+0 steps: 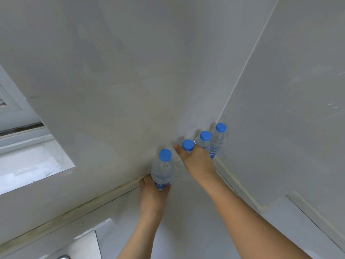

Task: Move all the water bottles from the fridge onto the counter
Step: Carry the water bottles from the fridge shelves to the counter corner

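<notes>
A: Location of the bottles?

B: Four stand upright in the counter's (186,212) far corner, where the two walls meet. Two bottles (216,141) with blue caps stand free, closest to the right wall (289,90).

A: Left hand (152,191)?

B: Fingers curled round the lower body of the nearest bottle (162,169), which rises above the hand, close to the back edge.

A: Right hand (197,161)?

B: It covers the third bottle (187,144); only the cap shows above the knuckles. Thumb extended leftward. The finger grip underneath is hidden, so cannot tell.
</notes>
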A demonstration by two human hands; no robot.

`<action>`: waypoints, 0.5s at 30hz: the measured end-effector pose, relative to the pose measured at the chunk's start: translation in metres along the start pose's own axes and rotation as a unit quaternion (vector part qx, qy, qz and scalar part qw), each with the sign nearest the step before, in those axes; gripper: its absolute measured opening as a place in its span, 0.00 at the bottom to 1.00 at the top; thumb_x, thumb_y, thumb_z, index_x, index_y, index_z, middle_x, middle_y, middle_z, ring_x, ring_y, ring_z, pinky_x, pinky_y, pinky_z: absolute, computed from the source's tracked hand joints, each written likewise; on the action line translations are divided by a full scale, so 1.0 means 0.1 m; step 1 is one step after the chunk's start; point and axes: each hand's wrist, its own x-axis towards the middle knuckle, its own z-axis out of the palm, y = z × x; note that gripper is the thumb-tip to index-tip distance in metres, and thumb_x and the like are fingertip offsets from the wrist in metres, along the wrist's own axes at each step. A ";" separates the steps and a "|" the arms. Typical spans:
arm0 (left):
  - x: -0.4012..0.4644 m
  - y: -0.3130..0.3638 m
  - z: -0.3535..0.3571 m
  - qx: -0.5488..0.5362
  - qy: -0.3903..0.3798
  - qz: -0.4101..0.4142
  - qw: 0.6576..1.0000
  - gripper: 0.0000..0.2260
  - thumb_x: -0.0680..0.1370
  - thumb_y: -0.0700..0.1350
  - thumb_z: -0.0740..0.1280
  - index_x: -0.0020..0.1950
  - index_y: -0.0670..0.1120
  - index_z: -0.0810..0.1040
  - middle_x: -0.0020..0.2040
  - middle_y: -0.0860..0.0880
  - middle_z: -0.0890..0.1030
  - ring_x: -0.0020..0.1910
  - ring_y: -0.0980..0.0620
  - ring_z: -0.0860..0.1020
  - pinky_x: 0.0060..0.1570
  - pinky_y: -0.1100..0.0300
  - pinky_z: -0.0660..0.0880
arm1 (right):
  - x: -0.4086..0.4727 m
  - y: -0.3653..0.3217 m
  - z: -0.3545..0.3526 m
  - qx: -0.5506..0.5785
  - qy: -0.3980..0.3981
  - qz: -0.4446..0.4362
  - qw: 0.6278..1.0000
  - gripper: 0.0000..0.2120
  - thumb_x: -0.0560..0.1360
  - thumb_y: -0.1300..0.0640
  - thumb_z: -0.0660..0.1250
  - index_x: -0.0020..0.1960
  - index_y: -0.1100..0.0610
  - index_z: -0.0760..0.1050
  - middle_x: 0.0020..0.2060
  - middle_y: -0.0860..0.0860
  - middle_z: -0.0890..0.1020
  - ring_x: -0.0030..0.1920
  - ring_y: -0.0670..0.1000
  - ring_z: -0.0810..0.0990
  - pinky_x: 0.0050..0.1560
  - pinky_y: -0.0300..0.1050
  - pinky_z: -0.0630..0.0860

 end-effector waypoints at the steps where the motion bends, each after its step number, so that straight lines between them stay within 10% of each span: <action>1: 0.02 0.01 0.01 0.001 0.003 0.002 1.000 0.19 0.70 0.48 0.77 0.54 0.43 0.73 0.53 0.44 0.75 0.46 0.44 0.79 0.40 0.56 0.74 | -0.01 0.00 -0.01 0.015 -0.003 -0.001 1.000 0.23 0.73 0.37 0.66 0.35 0.55 0.66 0.29 0.48 0.69 0.32 0.49 0.71 0.32 0.42 0.65; 15: 0.00 0.11 0.10 0.034 0.010 0.006 0.999 0.24 0.71 0.49 0.77 0.60 0.43 0.70 0.59 0.45 0.72 0.51 0.41 0.79 0.43 0.58 0.68 | -0.20 0.55 0.33 0.233 -0.050 0.158 0.958 0.10 0.73 0.63 0.58 0.34 0.54 0.64 0.31 0.50 0.66 0.35 0.51 0.64 0.44 0.48 0.67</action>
